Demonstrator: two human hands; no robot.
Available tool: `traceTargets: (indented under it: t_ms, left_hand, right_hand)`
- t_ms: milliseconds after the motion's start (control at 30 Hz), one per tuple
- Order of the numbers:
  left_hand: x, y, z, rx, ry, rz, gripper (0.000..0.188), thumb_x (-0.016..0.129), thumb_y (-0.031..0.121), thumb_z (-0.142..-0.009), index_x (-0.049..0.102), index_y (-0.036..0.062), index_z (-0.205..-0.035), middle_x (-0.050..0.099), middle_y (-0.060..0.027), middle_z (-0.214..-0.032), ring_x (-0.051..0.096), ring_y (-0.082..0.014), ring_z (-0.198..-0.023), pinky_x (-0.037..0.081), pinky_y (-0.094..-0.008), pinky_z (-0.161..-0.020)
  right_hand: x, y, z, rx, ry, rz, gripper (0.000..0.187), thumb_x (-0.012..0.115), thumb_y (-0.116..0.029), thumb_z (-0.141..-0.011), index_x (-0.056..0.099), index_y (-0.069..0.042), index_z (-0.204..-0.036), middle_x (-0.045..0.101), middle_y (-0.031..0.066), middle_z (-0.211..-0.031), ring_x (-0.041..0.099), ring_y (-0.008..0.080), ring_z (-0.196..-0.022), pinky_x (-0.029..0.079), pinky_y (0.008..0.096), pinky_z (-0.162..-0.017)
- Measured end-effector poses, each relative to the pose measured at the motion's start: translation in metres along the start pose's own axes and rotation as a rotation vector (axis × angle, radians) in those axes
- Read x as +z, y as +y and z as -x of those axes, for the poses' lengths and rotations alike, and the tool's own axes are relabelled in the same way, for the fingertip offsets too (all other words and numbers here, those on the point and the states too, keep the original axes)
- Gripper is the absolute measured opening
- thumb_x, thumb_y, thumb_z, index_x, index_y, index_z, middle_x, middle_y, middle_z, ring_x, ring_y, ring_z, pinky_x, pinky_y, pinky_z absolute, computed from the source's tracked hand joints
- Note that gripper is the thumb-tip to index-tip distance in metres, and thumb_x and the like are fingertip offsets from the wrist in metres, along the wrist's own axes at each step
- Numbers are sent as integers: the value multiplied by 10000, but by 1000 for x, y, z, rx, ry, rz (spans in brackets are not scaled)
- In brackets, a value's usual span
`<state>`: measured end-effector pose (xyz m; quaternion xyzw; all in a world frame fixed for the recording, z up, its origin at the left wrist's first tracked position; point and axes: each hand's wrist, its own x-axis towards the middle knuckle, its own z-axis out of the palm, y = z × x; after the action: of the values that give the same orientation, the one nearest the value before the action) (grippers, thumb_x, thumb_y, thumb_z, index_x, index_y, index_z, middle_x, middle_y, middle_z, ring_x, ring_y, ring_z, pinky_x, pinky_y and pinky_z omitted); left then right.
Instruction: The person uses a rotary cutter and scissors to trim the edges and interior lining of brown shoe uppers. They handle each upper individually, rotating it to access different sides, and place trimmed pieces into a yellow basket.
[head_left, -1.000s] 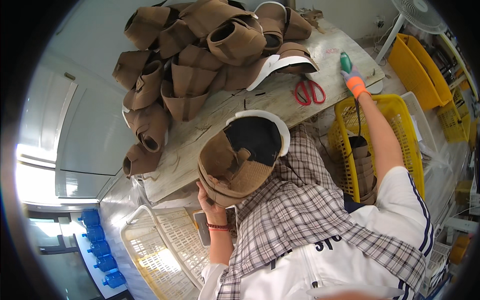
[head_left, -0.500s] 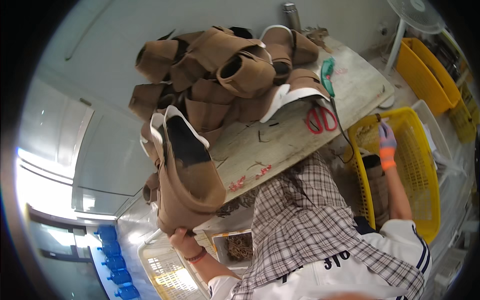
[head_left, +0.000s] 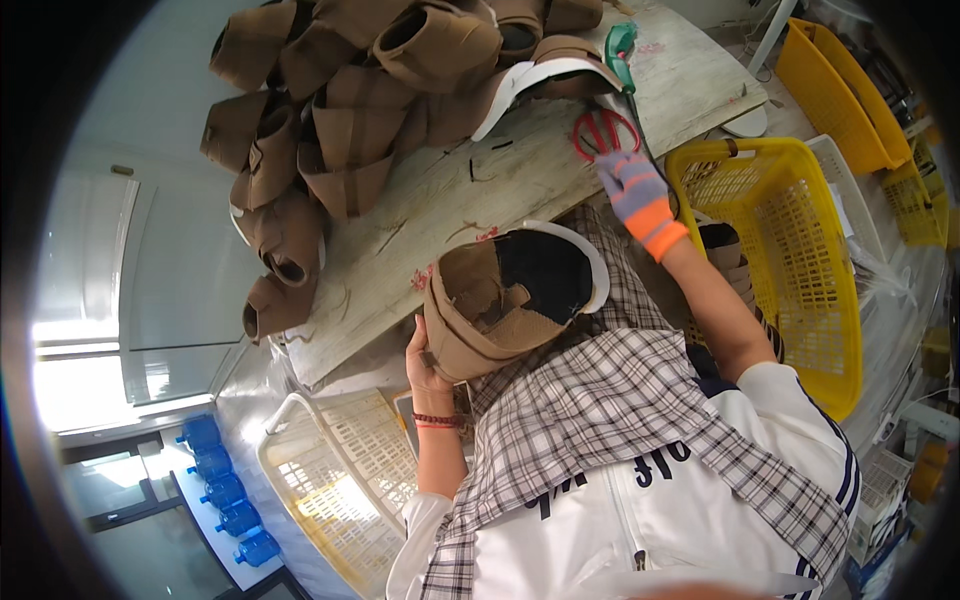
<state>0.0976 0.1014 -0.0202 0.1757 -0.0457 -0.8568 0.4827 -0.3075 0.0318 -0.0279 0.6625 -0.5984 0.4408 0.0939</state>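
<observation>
My bare left hand (head_left: 428,365) grips the near left side of a brown fabric cap-like piece (head_left: 465,345), thumb outside along its wall. Its opening faces up, showing a black lined part at the right and a curved white edge; its exact kind is unclear. My right hand (head_left: 638,195), in a grey and orange glove, stretches its fingers over the table edge to the red-handled scissors (head_left: 600,135), fingertips at the handles. Beyond the scissors lies a green hand tool (head_left: 620,55) with a dark cord.
Several similar brown pieces (head_left: 350,130) are heaped on the worn table (head_left: 540,160), among scattered thread scraps. At right stands a yellow basket (head_left: 850,300) holding brown pieces. A cream basket (head_left: 330,480) sits at lower left, and blue water bottles (head_left: 225,490) line up beyond.
My left hand has brought the brown piece down and right, turning it opening up in front of me. My right hand has left the yellow basket's rim and moved left to the scissors.
</observation>
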Motion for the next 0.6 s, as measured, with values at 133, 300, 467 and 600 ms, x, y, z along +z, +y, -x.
traceTargets:
  t_ms: [133,300,467,600]
  left_hand:
    - [-13,-3,17,-31,165,-91,434,426,339,-1006,511,36,-1305,560,-143,-1303,546,-323,-1174,426,-479,-1025]
    - [-19,-6,33,122,504,-180,353,509,335,-971,585,6,-1074,616,-92,-883,550,-225,-744,474,-356,-698]
    - [-33,-2,33,126,492,-132,361,516,331,-959,570,-14,-1048,560,-79,-801,477,-199,-668,422,-327,-618]
    - [-13,-1,27,126,488,-91,282,532,256,-961,581,7,-1083,617,-107,-884,569,-221,-769,514,-346,-666]
  right_hand:
    - [47,45,-50,251,-223,290,355,622,-352,-843,632,-81,-1073,601,197,-1099,545,397,-1039,455,439,-909]
    - [57,59,-69,406,-438,593,328,585,-281,-849,623,-60,-1089,613,214,-1134,592,413,-1046,506,483,-883]
    - [31,46,-63,558,-640,523,398,682,-215,-792,582,5,-1108,629,225,-1117,610,408,-1025,525,471,-862]
    - [-3,41,-47,574,-711,424,478,710,-243,-759,554,22,-1125,651,207,-1076,636,367,-973,523,419,-838]
